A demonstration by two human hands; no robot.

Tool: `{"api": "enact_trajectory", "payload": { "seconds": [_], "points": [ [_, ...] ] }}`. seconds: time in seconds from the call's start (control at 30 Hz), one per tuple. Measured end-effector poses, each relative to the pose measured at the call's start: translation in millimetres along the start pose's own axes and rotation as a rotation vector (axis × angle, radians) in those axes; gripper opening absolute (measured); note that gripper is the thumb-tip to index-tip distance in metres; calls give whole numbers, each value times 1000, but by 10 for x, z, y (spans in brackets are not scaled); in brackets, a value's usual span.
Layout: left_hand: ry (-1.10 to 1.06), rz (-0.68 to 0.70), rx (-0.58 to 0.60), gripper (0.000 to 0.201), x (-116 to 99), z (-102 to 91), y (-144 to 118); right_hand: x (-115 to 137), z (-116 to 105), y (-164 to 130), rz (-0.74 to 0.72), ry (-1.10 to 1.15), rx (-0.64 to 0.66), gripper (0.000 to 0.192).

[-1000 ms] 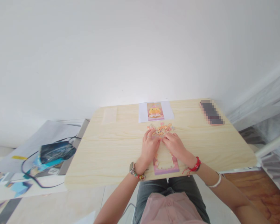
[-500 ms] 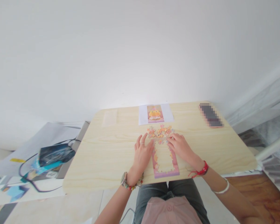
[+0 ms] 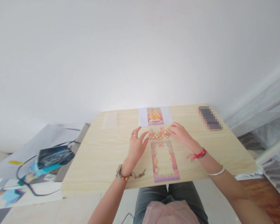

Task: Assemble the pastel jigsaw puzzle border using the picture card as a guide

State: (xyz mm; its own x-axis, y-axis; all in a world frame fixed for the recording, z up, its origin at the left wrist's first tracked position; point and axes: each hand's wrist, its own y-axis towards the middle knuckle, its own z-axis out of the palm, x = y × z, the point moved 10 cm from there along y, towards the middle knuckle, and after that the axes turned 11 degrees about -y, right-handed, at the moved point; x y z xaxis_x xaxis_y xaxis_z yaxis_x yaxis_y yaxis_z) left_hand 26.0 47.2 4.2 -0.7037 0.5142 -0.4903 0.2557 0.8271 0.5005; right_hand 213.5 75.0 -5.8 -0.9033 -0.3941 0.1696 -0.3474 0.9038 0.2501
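A pile of loose jigsaw pieces point(image 3: 159, 133) lies on the wooden table between my hands. Nearer to me is the joined puzzle border point(image 3: 176, 168), a pink and purple frame around bare wood. My left hand point(image 3: 138, 144) is at the pile's left edge, its fingers apart and the thumb side by the pieces; I see nothing in it. My right hand point(image 3: 180, 133) reaches the pile's right edge with its fingertips drawn together. Whether a piece is between those fingertips is too small to make out. Behind the pile lies a printed sheet with a pumpkin picture point(image 3: 155, 117).
A phone point(image 3: 210, 118), blurred out, lies at the table's point(image 3: 95, 155) back right. A pale translucent sheet point(image 3: 110, 120) lies at the back left. Left of the table are a dark blue bag point(image 3: 53, 157) and a black cable. A white wall rises behind.
Both hands have moved away from the border's top edge, up to the loose pieces. The left also shifted left and spread its fingers. The border's upper part now shows fully.
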Motion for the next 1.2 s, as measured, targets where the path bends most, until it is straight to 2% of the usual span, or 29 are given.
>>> {"api": "enact_trajectory", "payload": {
  "seconds": [0.13, 0.3, 0.43, 0.57, 0.7, 0.97, 1.07, 1.2],
  "points": [
    [-35, -39, -49, 20, 132, -73, 126, 14, 164, 350, -19, -40, 102, 14],
    [-50, -39, -18, 21, 163, 1, -31, 107, 335, 542, -55, -37, 186, 9],
    [-57, -74, -18, 20, 234, 9, -179, 86, 361, 550, -77, -34, 185, 14],
    [-53, -91, -8, 20, 292, 34, -234, 87, 248, 498, -84, 4, 137, 15],
    [-33, -110, 14, 20, 352, 90, -204, 259, 135, 466, -130, 96, 71, 21],
    [26, -76, 48, 22, 395, 187, 8, 669, 372, 633, -238, 43, 100, 12],
    [32, -50, 81, 23, 394, 222, 103, 652, 464, 661, -224, 40, 152, 9],
    [-3, -2, 130, 20, 347, 269, 174, 564, 438, 619, -190, 54, 137, 8]
  ]
}}
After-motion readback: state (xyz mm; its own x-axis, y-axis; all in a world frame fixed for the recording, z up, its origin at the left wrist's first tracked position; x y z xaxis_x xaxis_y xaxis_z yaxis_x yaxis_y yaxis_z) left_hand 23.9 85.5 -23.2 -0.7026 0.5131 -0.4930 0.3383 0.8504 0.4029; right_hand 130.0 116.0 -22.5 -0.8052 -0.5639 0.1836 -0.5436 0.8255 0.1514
